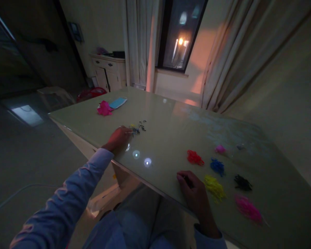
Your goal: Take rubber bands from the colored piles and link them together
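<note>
My left hand (120, 137) reaches to a small loose pile of thin bands (135, 130), mostly dark with a little yellow. Its fingers are drawn together at the pile's edge, and blur hides what is between them. A few black bands (142, 126) lie scattered just beyond. My right hand (193, 188) rests near the front edge, its fingers curled and thumb against the index finger; whether anything is pinched there I cannot make out. Around it lie bunches of bands: yellow (214, 187) right beside it, red (195, 157), blue (217, 166), black (243, 182) and pink (248, 208).
The glossy table (160, 145) runs toward a curtained window (180, 34). At its far left lie a blue face mask (118, 102) and a crumpled pink item (104, 108). A small pink bundle (220, 149) lies behind the blue bunch. A cabinet (111, 71) stands behind.
</note>
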`<state>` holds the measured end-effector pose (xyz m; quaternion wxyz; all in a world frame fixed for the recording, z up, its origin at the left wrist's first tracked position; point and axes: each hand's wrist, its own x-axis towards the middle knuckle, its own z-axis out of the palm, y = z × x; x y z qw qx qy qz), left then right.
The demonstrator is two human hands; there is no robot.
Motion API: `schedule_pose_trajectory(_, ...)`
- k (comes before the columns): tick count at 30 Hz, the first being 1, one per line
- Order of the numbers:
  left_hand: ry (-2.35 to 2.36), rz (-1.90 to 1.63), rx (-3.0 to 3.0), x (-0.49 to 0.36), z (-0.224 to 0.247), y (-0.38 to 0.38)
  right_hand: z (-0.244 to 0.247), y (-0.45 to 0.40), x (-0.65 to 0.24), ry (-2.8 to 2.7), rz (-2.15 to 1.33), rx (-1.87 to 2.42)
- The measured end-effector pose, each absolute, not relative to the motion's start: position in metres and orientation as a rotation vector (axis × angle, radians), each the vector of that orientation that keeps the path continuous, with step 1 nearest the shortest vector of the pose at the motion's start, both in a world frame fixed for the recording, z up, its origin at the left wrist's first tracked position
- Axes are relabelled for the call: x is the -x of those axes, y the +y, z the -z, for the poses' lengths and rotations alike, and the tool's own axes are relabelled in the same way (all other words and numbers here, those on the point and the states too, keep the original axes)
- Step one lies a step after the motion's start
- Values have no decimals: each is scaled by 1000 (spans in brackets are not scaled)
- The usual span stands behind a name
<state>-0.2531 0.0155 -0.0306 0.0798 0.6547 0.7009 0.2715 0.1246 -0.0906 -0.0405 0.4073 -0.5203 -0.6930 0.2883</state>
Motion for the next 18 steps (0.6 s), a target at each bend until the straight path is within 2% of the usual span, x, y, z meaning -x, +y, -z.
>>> schedule_pose_trajectory(10,2209,-704,-1994,241,28,17,39,-90,-125,-1756,-722,1314)
schedule_pose_trajectory(18,2162,-1045,-1760,239,21,15,41,-91,-125,-1756,-714,1285)
